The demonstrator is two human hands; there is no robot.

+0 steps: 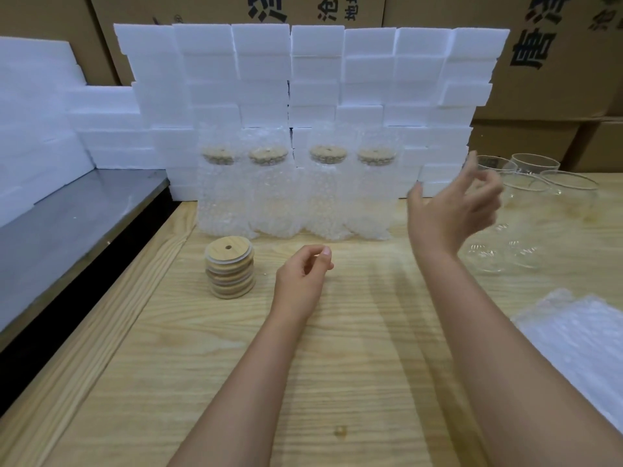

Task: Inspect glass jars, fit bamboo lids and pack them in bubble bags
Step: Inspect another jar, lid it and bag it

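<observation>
Several lidded jars in bubble bags point(290, 187) stand in a row at the back of the wooden table point(354, 365). In front of them, to the left, sits a stack of bamboo lids point(230, 272). Several bare glass jars point(536, 203) stand at the right. My right hand point(455, 210) is raised in the air left of the bare jars, fingers loosely bent, holding nothing. My left hand point(303, 274) hovers low over the table right of the lid stack, fingers loosely curled and empty.
A wall of white foam blocks point(303, 82) rises behind the packed jars, with cardboard boxes point(556, 62) beyond. A grey metal surface point(67, 224) adjoins the table's left side. Flat bubble bags point(580, 345) lie at the right edge.
</observation>
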